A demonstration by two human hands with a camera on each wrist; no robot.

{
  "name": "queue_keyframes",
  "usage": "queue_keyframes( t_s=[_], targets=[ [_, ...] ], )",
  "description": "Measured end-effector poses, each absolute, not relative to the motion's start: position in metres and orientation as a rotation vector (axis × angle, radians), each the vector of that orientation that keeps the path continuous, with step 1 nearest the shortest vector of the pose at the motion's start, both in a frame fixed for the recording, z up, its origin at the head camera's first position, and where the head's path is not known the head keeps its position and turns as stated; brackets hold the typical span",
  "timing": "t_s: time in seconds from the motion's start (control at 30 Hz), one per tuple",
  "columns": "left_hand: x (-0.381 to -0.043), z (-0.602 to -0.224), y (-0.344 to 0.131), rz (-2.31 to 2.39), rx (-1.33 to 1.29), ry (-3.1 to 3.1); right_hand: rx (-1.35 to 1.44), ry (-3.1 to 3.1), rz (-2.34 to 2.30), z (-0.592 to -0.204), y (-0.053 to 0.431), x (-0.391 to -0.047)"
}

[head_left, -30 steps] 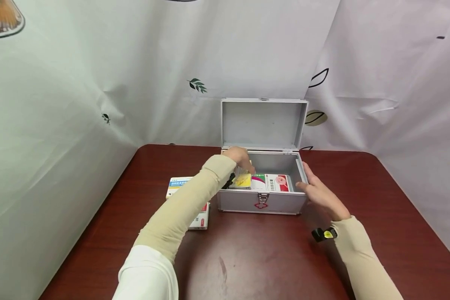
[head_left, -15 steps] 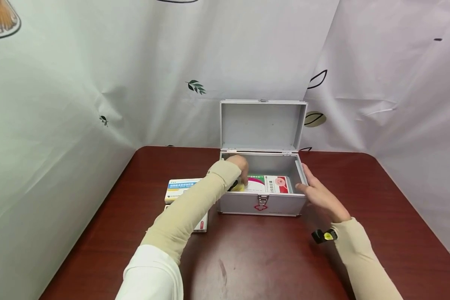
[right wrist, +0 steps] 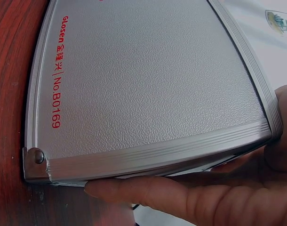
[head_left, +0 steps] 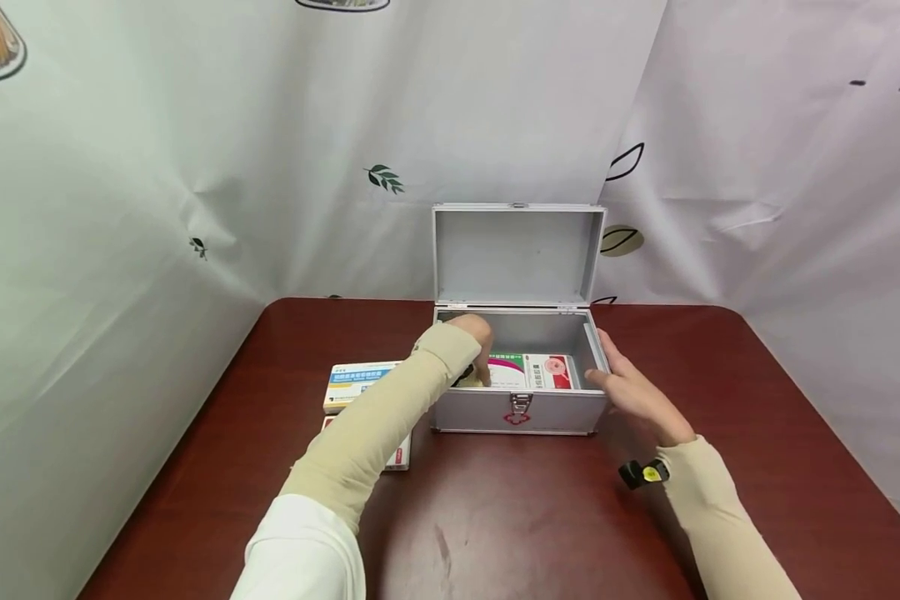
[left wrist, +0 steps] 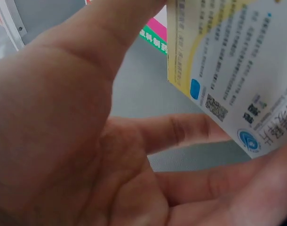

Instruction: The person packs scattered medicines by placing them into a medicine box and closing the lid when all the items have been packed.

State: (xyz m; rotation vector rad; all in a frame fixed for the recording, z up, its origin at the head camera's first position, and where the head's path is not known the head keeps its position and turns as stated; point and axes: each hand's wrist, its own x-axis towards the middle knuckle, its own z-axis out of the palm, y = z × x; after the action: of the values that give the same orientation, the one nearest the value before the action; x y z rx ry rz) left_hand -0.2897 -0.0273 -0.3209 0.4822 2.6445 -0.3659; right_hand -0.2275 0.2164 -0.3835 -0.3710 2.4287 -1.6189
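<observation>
A silver first-aid case (head_left: 480, 412) stands on the table with its lid raised. My left hand (head_left: 474, 335) reaches down into its left end, holding a yellow-and-white medicine box (left wrist: 228, 61) between thumb and fingers; in the head view the hand mostly hides that box. Beside it in the case lie a green, pink and white medicine box (head_left: 507, 372) and a red-and-white one (head_left: 549, 372). My right hand (head_left: 639, 398) grips the case's right side, thumb at the rim. The right wrist view shows its fingers along the case's edge (right wrist: 157, 157).
Left of the case, a blue-and-white medicine box (head_left: 352, 382) lies on the dark red table (head_left: 510, 517). Another white and red box (head_left: 401, 454) lies in front of it, partly covered by my left sleeve. The raised lid (head_left: 517, 254) stands before a white patterned curtain (head_left: 495, 100).
My left hand has lowered the yellow-and-white medicine box deeper into the case's left end. The right hand has stayed on the case's side. The head view has shifted slightly.
</observation>
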Motion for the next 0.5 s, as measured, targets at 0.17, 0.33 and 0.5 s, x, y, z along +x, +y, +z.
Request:
queue_keyframes(
  t_s=[0.17,0.33,0.5],
  targets=[
    [-0.2886,-0.3231,-0.0285,-0.288,0.457,2.699,-0.387,2.447,-1.61,-0.3829,0.2161,-0.2272],
    [-0.2883,-0.3215,-0.0257,-0.301,0.402,2.709,-0.401,2.436,-1.626,-0.3797,0.2164,-0.2283],
    [-0.2889,-0.3243,-0.0245,-0.338,0.415,2.672,-0.38,2.418,-1.615,-0.3804,0.2168,-0.2271]
  ],
)
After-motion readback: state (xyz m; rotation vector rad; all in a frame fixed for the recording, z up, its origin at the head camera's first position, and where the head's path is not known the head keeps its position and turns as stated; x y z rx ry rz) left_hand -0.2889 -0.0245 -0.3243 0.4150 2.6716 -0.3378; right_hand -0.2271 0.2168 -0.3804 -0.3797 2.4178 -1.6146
